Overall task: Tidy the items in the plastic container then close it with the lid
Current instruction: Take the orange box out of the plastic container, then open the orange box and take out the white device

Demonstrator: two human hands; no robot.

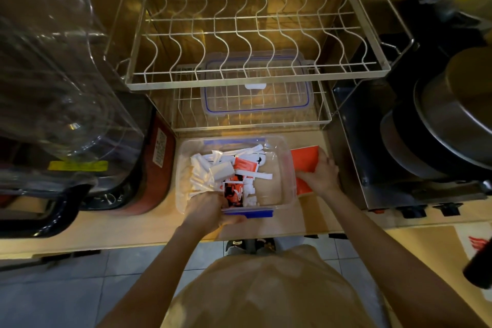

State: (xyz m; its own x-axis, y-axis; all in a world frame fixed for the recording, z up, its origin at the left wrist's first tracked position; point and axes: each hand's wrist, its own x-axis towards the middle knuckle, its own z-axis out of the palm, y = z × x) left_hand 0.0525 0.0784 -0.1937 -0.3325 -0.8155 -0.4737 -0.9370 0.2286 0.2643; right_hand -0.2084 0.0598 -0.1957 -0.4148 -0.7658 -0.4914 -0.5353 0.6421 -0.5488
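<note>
Two hands: left [206,206] grips container [288,168], right [320,174] apparently clasps red packets [303,160] on counter [119,231].

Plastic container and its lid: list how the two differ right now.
The plastic container sits on the counter, near the person; the lid lies farther back on the lower wire rack.
The container holds white and red packets; the lid holds nothing.
The left hand grips the container's near edge; no hand touches the lid.
Both are clear plastic with blue trim.
</note>
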